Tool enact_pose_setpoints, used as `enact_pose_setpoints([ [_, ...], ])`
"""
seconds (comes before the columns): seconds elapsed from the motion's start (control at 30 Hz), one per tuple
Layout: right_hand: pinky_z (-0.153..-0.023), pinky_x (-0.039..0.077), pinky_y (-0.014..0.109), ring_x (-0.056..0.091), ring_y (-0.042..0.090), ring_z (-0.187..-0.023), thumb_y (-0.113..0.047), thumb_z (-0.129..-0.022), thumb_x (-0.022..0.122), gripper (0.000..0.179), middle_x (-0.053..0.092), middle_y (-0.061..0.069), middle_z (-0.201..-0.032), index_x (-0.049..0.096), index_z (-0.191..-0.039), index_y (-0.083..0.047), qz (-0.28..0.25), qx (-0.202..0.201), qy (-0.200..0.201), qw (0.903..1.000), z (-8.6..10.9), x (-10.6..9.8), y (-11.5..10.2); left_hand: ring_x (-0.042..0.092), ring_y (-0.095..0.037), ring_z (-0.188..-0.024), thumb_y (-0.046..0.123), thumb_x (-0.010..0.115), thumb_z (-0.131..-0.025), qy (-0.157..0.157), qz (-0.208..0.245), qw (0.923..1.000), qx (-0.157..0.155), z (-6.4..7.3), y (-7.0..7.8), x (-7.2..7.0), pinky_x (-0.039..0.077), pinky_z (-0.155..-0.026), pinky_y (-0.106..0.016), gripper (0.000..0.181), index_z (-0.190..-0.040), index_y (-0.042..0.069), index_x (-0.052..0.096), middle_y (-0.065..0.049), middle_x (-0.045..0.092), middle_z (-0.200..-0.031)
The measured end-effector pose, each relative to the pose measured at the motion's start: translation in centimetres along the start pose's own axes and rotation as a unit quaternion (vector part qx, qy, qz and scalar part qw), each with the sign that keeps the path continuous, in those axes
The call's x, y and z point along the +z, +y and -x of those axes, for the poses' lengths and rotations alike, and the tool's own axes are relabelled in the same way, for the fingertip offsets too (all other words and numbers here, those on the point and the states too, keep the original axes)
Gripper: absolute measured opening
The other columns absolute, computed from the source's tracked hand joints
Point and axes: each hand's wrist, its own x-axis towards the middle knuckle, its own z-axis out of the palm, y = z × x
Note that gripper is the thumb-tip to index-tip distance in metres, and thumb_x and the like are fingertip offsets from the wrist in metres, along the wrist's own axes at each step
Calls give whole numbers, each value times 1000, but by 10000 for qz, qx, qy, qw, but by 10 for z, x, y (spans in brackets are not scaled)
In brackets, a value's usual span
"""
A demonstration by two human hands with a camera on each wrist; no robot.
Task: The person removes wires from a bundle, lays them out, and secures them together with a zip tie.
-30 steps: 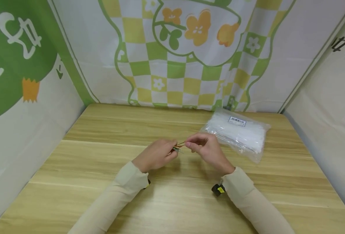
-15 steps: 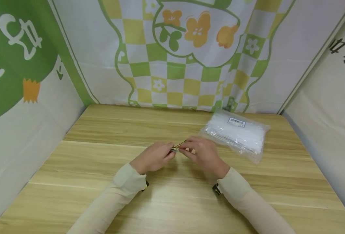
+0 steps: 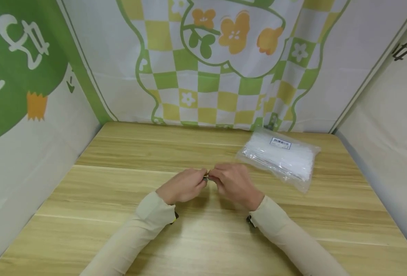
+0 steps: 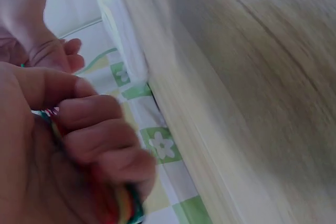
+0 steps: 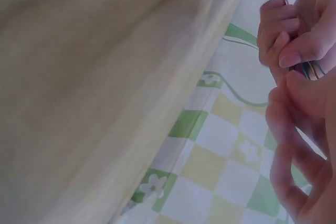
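Observation:
A bundle of thin coloured wires (image 4: 110, 201), with red, yellow and dark green strands, runs through my left hand (image 3: 182, 186). In the left wrist view the fingers curl round it. My right hand (image 3: 237, 186) meets the left one above the table and pinches the short wire ends that come out of the left hand's grip. The right wrist view shows several strands (image 5: 311, 70) between the thumbs and fingertips of both hands. Most of the bundle is hidden by the hands, so I cannot tell exactly which strands the right fingertips hold.
A clear plastic bag (image 3: 279, 155) packed with white strips and bearing a barcode label lies behind the right hand. The wooden table (image 3: 120, 153) reaches back to a checked curtain (image 3: 220, 92). Fabric walls stand on both sides.
My right hand, earlier apart and pulling at a single strand, has moved left against the left hand and turned over the wire ends. The left hand has hardly moved and keeps its grip.

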Motion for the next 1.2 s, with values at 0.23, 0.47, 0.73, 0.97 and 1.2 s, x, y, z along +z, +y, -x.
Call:
enact_pose_setpoints([
  [0.23, -48, 41, 23, 56, 5, -57, -8, -87, 81, 21, 64, -11, -68, 69, -75, -21, -263, 92, -184, 9994, -3, -4, 3, 38, -10, -61, 17, 45, -110, 75, -564, 9983, 135, 1, -2, 1, 36, -62, -27, 24, -89, 12, 54, 5, 41, -69],
  [0.47, -51, 39, 21, 56, 6, -61, 9, -81, 71, 29, 65, -9, -69, 66, -72, -18, -746, 270, -303, 9964, 3, -10, 12, 40, -11, -63, 16, 46, -111, -105, -892, 9956, 268, 12, -12, 1, 40, -64, -30, 24, -88, 14, 52, 4, 42, -69],
  [0.73, -57, 49, 21, 63, 4, -66, -8, -91, 77, 16, 72, -11, -79, 75, -82, -20, -744, -37, -1078, 9914, 1, -24, 22, 41, -10, -60, 16, 49, -111, -264, -981, 9938, 450, 12, -11, -6, 39, -60, -28, 23, -88, 13, 54, 5, 43, -68],
  [0.97, -59, 52, 24, 62, 4, -65, -15, -100, 73, 15, 70, -10, -78, 73, -86, -18, -681, -541, -1262, 9882, -1, -22, 23, 38, -7, -59, 16, 49, -112, -147, -924, 9934, 670, 8, -7, -5, 37, -59, -25, 24, -88, 14, 54, 7, 42, -68],
  [1.2, -51, 28, 19, 31, 3, -59, 11, -85, 65, 33, 47, -10, -64, 53, -72, -17, -594, -812, -1128, 9885, -1, -24, 29, 38, -7, -59, 20, 46, -114, -302, -896, 9924, 784, 7, -9, -5, 38, -61, -25, 25, -91, 15, 53, 8, 43, -68],
])
